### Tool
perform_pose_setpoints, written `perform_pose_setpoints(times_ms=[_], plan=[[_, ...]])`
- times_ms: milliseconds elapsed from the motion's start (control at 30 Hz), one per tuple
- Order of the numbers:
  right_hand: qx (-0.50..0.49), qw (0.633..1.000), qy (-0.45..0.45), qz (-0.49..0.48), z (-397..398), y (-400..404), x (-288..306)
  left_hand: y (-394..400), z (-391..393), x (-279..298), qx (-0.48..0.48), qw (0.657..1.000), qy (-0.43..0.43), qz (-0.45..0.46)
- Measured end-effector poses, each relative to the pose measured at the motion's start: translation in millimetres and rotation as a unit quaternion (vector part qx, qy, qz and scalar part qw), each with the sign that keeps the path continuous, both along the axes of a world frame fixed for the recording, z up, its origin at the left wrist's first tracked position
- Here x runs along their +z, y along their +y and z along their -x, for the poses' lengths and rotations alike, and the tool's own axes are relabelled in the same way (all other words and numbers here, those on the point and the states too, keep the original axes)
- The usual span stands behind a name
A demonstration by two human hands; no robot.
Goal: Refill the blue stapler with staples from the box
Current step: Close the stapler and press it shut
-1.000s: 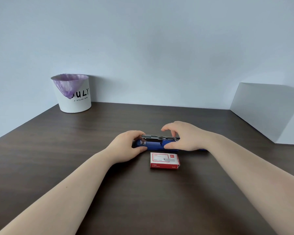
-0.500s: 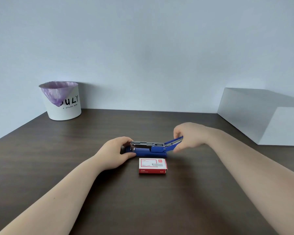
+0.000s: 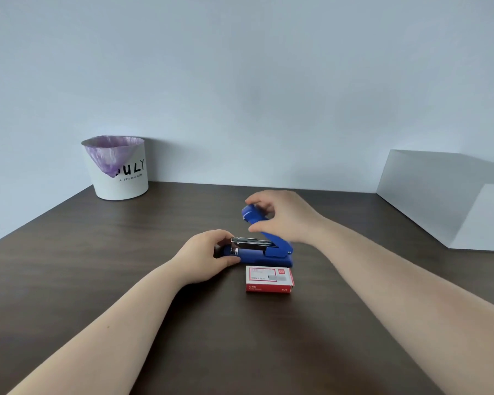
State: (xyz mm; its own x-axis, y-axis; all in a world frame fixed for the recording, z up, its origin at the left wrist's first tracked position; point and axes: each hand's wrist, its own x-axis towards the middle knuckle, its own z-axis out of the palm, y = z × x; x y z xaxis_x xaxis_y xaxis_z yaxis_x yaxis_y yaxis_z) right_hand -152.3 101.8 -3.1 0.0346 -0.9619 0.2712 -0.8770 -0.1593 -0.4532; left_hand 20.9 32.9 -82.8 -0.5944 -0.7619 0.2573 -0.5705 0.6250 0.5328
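The blue stapler [image 3: 264, 256] lies on the dark wooden table [image 3: 126, 266], its front end pointing left. My left hand [image 3: 204, 256] grips that front end and holds the base down. My right hand [image 3: 283, 216] grips the tip of the blue top cover [image 3: 250, 216], which stands raised at a steep angle from the rear hinge. The metal staple channel [image 3: 251, 243] lies exposed and level. A red and white staple box [image 3: 269, 279] lies shut just in front of the stapler.
A white bin [image 3: 120, 173] with a purple liner stands at the back left by the wall. A white box [image 3: 451, 198] sits at the right edge of the table.
My right hand has moved from the stapler's rear to its top cover and swung it up and leftward. The left hand has stayed on the front end. The view has shifted slightly.
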Motion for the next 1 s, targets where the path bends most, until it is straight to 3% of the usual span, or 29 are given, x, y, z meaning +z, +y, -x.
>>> perform_pose_setpoints(times_ms=[167, 500, 833, 900, 1000], plan=[[0.010, 0.997, 0.043, -0.065, 0, -3, -19, -1, 0, 1, 0.009, 1.000, 0.004, -0.011], [0.000, 0.993, 0.086, -0.075, 12, 5, -26, -2, 0, 2, 0.023, 0.999, 0.027, -0.039], [-0.071, 0.993, 0.053, -0.081, 39, 29, -47, 9, 1, 7, 0.042, 0.998, 0.019, -0.045], [-0.074, 0.993, 0.055, -0.076, 38, 29, -48, 11, 0, 11, 0.026, 0.997, 0.027, -0.074], [-0.091, 0.992, 0.048, -0.071, 39, 30, -49, 7, -6, 20, -0.015, 0.980, 0.045, -0.192]])
